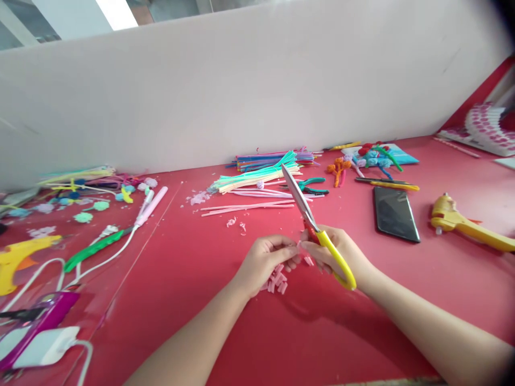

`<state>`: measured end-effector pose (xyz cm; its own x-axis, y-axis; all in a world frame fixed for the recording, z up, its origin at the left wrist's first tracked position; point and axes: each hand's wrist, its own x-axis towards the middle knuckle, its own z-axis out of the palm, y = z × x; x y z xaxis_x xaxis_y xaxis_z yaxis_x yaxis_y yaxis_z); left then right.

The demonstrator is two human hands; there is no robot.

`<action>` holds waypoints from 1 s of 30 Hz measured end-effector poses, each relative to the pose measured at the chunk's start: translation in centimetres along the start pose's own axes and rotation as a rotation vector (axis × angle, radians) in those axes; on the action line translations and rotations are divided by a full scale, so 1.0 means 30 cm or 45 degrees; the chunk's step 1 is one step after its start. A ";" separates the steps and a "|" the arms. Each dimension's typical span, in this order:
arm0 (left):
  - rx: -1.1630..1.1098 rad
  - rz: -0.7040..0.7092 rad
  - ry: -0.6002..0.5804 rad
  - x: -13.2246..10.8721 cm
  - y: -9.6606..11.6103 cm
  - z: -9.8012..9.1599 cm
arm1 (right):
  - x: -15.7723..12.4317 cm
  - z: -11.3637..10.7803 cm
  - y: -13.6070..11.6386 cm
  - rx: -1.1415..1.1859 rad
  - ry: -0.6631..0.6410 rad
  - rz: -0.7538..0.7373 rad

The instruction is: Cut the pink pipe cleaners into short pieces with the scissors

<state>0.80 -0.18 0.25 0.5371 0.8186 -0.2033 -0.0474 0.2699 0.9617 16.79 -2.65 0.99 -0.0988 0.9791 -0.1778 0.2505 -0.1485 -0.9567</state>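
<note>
Scissors [330, 247] with yellow handles rest in my right hand [341, 246], their closed blades pointing up and away to the left. The fingertips of that hand also pinch near a small pink piece [308, 260]. My left hand [273, 254] is closed in a pinch, its fingertips almost meeting those of the right. What sits between the left fingers is too small to make out, though a bit of pale pink shows there. Under the left hand, a small heap of short pink cut pieces [277, 280] lies on the red table [193, 300].
Beyond my hands lie bundles of pipe cleaners [257, 178], pink stems [249, 206] and green-handled pliers [311, 186]. To the right are a black phone [396, 214] and a yellow glue gun [462, 222]. Cables, a green cutter [94, 251] and another glue gun [20, 260] occupy the left.
</note>
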 end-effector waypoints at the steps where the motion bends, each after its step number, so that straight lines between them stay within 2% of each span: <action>1: 0.034 0.006 -0.005 -0.002 0.000 0.002 | -0.001 0.000 0.000 -0.011 -0.010 -0.005; 6: 0.200 0.067 0.054 -0.009 -0.011 0.012 | -0.002 0.002 0.003 -0.146 -0.023 -0.049; 9: 0.180 0.094 0.109 -0.006 -0.014 0.010 | 0.007 -0.003 0.014 -0.297 0.032 -0.100; 16: -0.216 0.335 0.498 0.025 -0.013 -0.037 | 0.017 -0.019 0.039 -0.981 0.197 -0.237; 19: -0.357 0.389 0.593 0.032 -0.013 -0.053 | 0.013 -0.007 0.045 -1.204 0.221 -0.272; 23: -0.390 0.488 0.641 0.032 -0.006 -0.054 | 0.014 0.003 0.058 -1.358 0.221 -0.275; 30: -0.331 0.514 0.641 0.026 -0.002 -0.061 | 0.021 -0.006 0.072 -1.438 0.223 -0.303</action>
<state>-0.31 1.37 -0.30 -0.0181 0.9990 0.0403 -0.3950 -0.0442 0.9176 17.45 -2.34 -1.14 -0.1463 0.9844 0.0972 0.9667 0.1632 -0.1971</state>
